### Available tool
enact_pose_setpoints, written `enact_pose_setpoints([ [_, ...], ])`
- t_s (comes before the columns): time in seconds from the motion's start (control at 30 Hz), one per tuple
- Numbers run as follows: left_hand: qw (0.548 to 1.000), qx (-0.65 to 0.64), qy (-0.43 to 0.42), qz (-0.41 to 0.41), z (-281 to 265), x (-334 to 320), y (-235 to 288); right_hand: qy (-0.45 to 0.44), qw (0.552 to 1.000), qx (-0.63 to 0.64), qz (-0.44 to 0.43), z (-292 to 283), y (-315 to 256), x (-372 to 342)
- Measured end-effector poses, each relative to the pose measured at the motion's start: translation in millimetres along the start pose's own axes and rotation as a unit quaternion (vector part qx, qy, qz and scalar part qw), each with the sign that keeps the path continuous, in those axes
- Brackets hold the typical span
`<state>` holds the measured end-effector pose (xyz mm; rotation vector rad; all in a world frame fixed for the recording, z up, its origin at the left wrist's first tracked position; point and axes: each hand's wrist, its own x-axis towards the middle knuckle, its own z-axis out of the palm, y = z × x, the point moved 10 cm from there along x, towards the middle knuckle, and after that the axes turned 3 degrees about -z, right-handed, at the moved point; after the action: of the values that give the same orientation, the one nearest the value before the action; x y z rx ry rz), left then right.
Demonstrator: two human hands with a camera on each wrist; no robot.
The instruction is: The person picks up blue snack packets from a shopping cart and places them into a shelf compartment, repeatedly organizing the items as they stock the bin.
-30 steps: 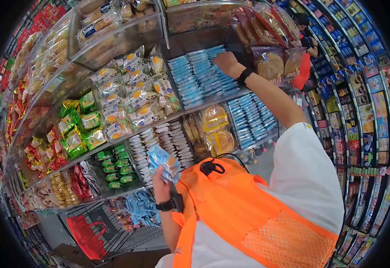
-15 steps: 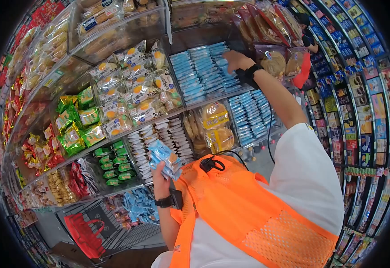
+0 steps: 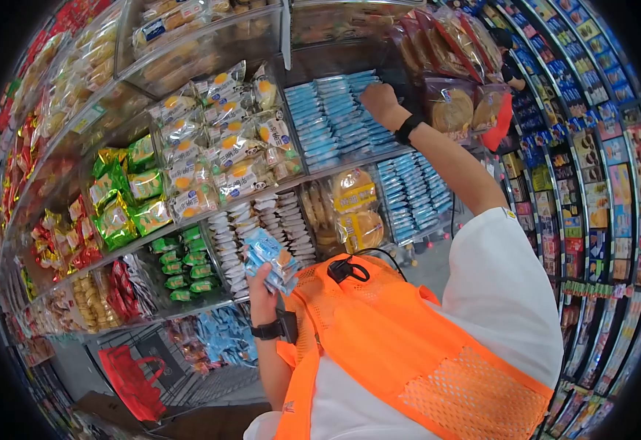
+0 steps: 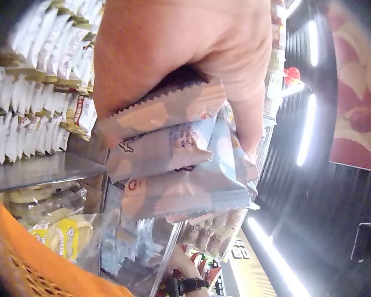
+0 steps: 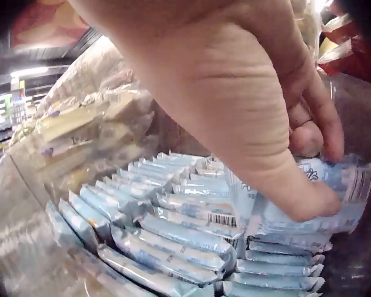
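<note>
My left hand [image 3: 263, 292] grips a small bunch of blue wrapped snack packets [image 3: 272, 260] in front of the orange vest. In the left wrist view their crimped ends [image 4: 173, 154] stick out between thumb and fingers. My right hand [image 3: 383, 107] reaches into the upper bin of blue snack packets [image 3: 320, 117], at its back right. Seen from the right wrist, thumb and fingers pinch a blue snack packet [image 5: 354, 185] with a barcode, right over the stacked rows [image 5: 179, 241]. The fingers partly cover that packet.
Left of the blue bin lie clear packs with a yellow print [image 3: 228, 158], then green bags [image 3: 115, 213]. Below are round yellow-labelled cakes [image 3: 357, 209] and another blue bin [image 3: 414, 194]. A cart with a red bag [image 3: 133, 381] stands lower left. Another person [image 3: 510, 70] is at far right.
My right hand drew back to the right over the blue rows, then moved back in over them, its fingers now curled. The left hand keeps its packets at nearly the same spot.
</note>
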<state>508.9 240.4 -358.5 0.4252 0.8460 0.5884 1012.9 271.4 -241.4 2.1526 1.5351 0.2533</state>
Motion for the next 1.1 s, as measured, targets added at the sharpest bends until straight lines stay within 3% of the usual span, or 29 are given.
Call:
enact_pose_setpoints([
  [0.17,0.998,-0.029,0.002,-0.047,-21,7,-18,-0.053,0.998,-0.037,0.026,41,-5,26],
  [0.23,0.999,-0.035,-0.006,-0.017,7,-7,2,-0.092,0.993,-0.046,0.052,35,-6,21],
  [0.33,0.999,-0.045,-0.008,-0.011,9,-9,2,-0.019,0.999,0.035,0.016,62,-1,27],
  [0.43,0.999,-0.036,-0.009,0.011,2,-7,0,-0.069,0.996,0.048,0.019,79,8,22],
  [0.53,0.999,-0.028,-0.015,0.017,-9,-3,-7,-0.118,0.989,-0.041,0.077,72,0,15],
  [0.63,0.999,-0.036,-0.019,-0.003,-5,-5,-7,-0.160,0.981,-0.097,0.055,90,-10,24],
  [0.73,0.999,-0.039,-0.023,-0.003,3,-12,0,-0.070,0.990,0.105,0.069,64,5,16],
  [0.83,0.998,-0.053,-0.020,-0.025,0,-13,-5,-0.010,0.992,0.095,-0.077,13,-9,2],
  [0.93,0.997,-0.057,-0.027,-0.032,-1,-12,-7,0.012,0.986,0.070,-0.149,20,-13,-8],
  [1.1,0.998,-0.045,-0.028,-0.022,19,-24,5,-0.029,0.997,0.037,-0.062,27,-25,9],
])
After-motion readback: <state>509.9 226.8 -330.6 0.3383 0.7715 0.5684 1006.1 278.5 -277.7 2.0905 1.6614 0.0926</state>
